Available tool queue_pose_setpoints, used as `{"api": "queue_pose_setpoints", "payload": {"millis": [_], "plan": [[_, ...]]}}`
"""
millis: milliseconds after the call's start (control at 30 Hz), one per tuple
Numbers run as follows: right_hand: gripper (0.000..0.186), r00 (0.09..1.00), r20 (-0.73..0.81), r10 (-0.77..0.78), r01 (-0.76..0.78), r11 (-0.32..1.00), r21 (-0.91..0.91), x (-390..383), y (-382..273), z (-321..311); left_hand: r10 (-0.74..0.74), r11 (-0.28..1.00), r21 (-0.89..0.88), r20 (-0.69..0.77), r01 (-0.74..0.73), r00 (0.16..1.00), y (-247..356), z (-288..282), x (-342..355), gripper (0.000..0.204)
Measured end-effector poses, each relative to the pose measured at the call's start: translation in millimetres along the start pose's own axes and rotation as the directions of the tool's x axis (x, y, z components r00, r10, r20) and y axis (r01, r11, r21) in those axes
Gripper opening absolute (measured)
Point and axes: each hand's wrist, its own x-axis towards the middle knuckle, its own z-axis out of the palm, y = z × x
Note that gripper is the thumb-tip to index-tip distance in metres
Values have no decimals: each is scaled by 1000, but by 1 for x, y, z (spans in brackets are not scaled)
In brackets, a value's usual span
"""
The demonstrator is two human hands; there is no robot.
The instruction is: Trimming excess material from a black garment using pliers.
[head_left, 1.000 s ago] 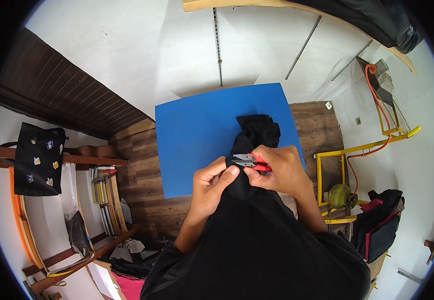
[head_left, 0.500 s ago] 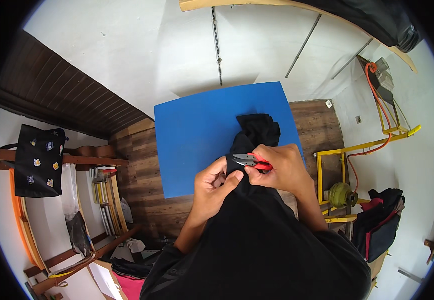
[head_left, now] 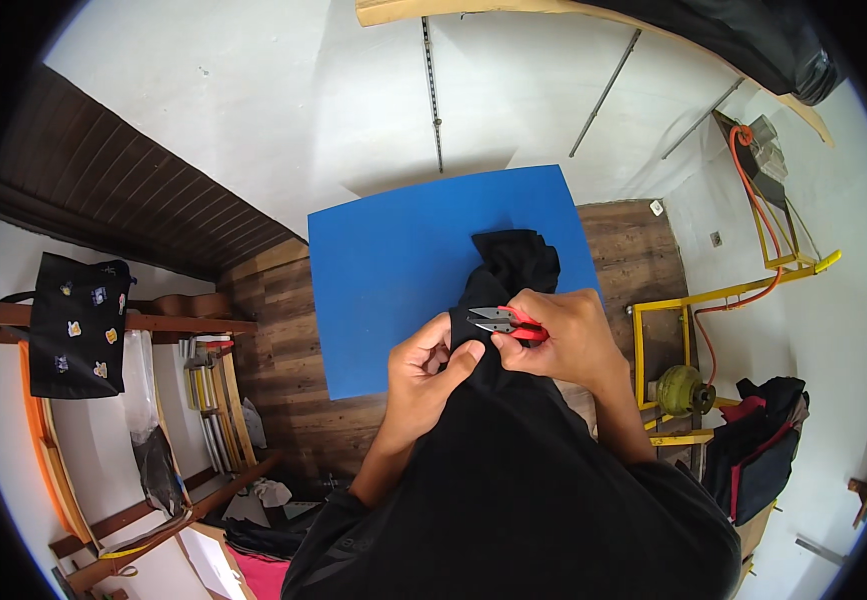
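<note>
Black cloth lies bunched on a blue-topped table and runs down toward my body. My left hand pinches a part of it between thumb and fingers, the thumb on top. My right hand is closed on small thread snips with red handles and grey blades. The blades point left, over the cloth just above my left thumb; whether they touch it I cannot tell.
A black bag with patches hangs on wooden shelving at the left. A yellow metal frame with an orange hose, a green cylinder and piled clothes stand at the right. A wooden shelf crosses the top.
The snips' blades have shifted slightly within my right hand's grip. My left hand has slid very slightly downward. Both hands stay on what they held.
</note>
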Motion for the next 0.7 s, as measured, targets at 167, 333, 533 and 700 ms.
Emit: {"api": "queue_pose_setpoints", "payload": {"millis": [167,333,533,700], "plan": [[26,998,-40,40,-43,996,-82,2,-1,0,-2,1000,18,-14,2,1000,-1,-1,2,13],[22,999,-33,33,-33,999,0,4,-1,1,7,1000,7,1,-7,1000,-3,-3,3,12],[22,997,17,80,-80,996,-25,5,1,4,-39,996,-74,23,41,999,-3,-6,4,32],[20,997,60,51,-47,997,-65,7,2,6,-92,988,-107,151,109,984,3,-11,3,51]]}}
